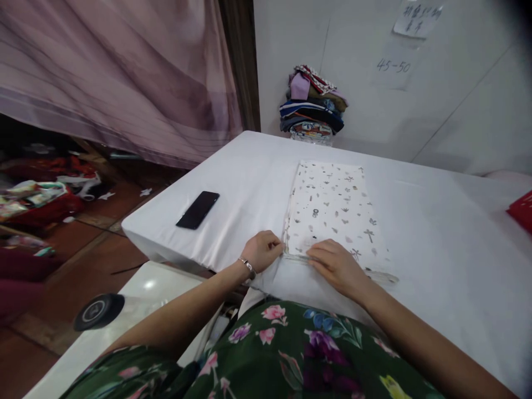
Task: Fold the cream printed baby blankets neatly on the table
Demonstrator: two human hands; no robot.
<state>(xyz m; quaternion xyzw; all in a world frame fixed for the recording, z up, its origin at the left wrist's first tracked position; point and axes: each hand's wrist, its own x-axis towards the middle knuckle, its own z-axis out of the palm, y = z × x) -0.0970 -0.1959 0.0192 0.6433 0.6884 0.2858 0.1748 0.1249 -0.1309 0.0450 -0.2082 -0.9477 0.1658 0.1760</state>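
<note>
A folded white cloth (328, 208) with small grey and dark prints of palms, leaves and shapes lies flat on the white table. My left hand (262, 250), with a bracelet at the wrist, pinches the cloth's near left corner between thumb and fingers. Along its near edge, my right hand (334, 266) has its fingers curled over the layers, with the thumb side hidden in part. Several layers show at the left and near edges. Right of that hand, a bit of the edge sticks out unevenly.
A black phone (198, 210) lies on the white-covered table (241, 183) to the left. Folded clothes (313, 105) are piled at the back against the wall. A lower white surface (153, 282) carries a dark round object (98, 311). Something red (521, 211) is at the right edge.
</note>
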